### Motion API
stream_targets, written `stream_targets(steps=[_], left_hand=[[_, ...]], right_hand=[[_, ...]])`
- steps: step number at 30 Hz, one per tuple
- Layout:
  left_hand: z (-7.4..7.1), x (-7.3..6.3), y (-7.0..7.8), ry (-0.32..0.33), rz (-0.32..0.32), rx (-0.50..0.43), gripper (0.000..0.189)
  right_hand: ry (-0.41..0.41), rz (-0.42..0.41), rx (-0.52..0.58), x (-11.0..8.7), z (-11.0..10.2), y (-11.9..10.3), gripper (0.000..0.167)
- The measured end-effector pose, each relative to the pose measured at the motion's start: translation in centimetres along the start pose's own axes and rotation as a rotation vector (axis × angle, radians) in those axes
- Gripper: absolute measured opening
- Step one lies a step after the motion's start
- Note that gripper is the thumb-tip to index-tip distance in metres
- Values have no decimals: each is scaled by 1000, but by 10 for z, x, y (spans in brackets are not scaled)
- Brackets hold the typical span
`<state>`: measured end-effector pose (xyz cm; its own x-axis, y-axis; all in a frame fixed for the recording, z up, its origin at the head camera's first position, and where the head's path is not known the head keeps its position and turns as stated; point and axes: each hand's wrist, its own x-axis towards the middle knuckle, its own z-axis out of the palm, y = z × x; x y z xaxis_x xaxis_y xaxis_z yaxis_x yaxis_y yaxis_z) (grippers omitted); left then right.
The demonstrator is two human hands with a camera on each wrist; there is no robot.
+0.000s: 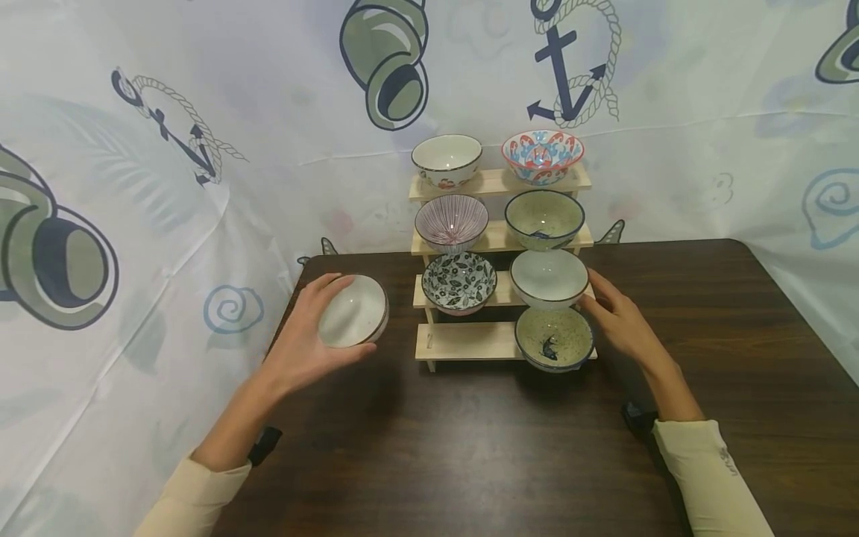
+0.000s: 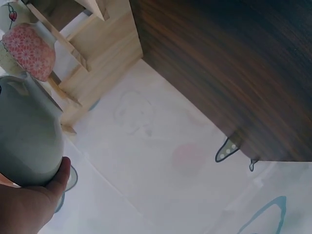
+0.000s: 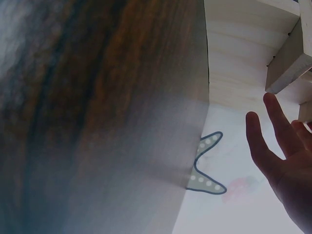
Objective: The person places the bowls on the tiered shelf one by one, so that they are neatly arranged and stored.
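My left hand (image 1: 305, 339) holds a white bowl (image 1: 352, 312) with a thin dark rim, thumb on one side and fingers on the other, left of a stepped wooden rack (image 1: 470, 341). In the left wrist view the bowl's smooth outside (image 2: 29, 131) shows above the thumb. At the rack's right side is my right hand (image 1: 620, 321), its fingertips right at the edge of another white bowl (image 1: 549, 277). The right wrist view shows its fingers (image 3: 280, 126) spread and fairly straight beside the rack. Below that bowl, a greenish bowl with a dark fish motif (image 1: 554, 339) sits on the lowest step.
Higher up the rack stand a black-and-white floral bowl (image 1: 459, 282), a purple-striped bowl (image 1: 452, 222), a green bowl (image 1: 544, 218), a white flowered bowl (image 1: 447, 159) and a red-and-blue bowl (image 1: 542, 155). The rack stands on a dark wooden table (image 1: 443, 447) before a printed cloth (image 1: 282, 97).
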<state>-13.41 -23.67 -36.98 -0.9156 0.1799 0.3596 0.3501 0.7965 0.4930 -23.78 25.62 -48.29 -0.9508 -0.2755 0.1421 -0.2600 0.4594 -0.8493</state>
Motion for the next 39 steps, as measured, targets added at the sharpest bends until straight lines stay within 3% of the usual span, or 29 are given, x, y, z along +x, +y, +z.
stream_targets(steps=[17, 39], left_hand=[[9, -7, 18, -56, 75, -21, 96], [32, -15, 35, -143, 153, -53, 97]], right_hand=[[-2, 5, -7, 1, -1, 1, 64], [-9, 9, -8, 1, -1, -1, 64]])
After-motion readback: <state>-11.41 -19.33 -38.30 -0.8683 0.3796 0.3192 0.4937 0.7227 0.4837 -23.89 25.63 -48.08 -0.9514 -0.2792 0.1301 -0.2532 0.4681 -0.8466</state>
